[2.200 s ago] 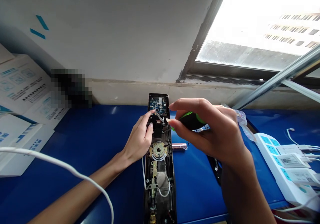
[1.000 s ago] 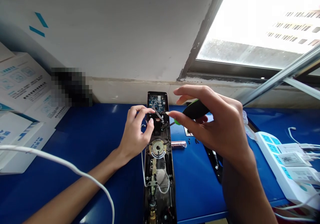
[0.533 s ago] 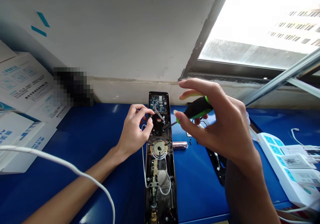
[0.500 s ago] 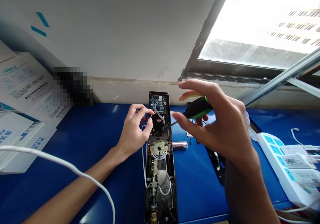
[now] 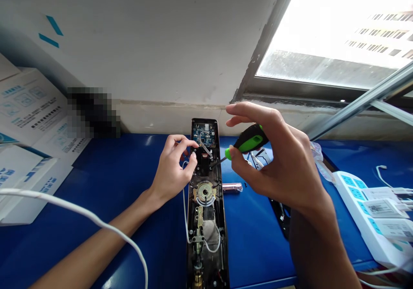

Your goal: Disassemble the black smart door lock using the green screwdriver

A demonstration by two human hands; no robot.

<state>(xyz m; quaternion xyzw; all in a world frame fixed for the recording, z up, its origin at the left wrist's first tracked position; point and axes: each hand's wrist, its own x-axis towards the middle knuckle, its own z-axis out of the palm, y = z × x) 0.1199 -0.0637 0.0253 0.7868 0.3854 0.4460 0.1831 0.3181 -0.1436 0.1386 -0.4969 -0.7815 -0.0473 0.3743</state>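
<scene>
Screwdriver turned, more green showing

The right hand clamps its handle, the shaft slanting down to the long case, ending beside the black block. The case lies open, circuit board exposed; whether that spot is finished cannot be told. The left hand is at the case's left edge, its grip unclear.

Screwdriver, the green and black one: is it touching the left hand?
Apart. The head view shows a strip of the opened black device between the tip of the screwdriver and the thumb of the left hand.
</scene>
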